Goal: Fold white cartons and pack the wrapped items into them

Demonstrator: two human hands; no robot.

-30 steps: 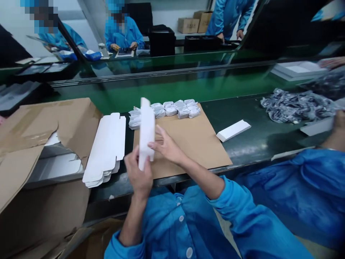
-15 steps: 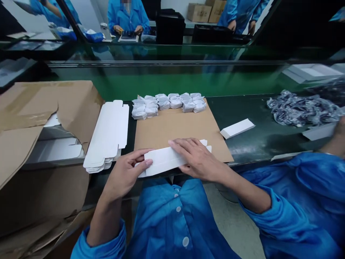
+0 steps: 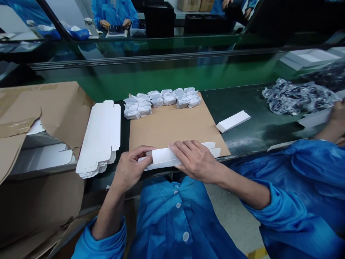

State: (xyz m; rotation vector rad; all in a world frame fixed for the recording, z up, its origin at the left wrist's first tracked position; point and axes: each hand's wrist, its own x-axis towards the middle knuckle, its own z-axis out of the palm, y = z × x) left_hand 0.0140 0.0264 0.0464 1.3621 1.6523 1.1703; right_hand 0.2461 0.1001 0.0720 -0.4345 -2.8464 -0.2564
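Note:
A long white carton [image 3: 163, 157] is held between my two hands at the near edge of a brown cardboard sheet [image 3: 172, 129]. My left hand [image 3: 132, 164] pinches its left end, with fingers at the end flaps. Over the right half lies my right hand [image 3: 195, 160], its fingers wrapped round the carton. The flaps at the right end stick out past that hand. Several small white-wrapped bundles [image 3: 164, 99] sit in rows along the sheet's far edge. A stack of flat white cartons [image 3: 101, 133] lies to the left of the sheet.
At the left stands a torn brown box [image 3: 61, 108] with white cartons inside. A folded white carton [image 3: 233, 121] lies right of the sheet. Farther right are a heap of clear plastic bags [image 3: 299, 96] and a co-worker's hand [image 3: 338, 115]. Other workers sit across the green bench.
The carton has turned from a flatter face to a more squared shape, with its end flaps standing out more. My left fingers have shifted at its left end. The camera view has tilted slightly.

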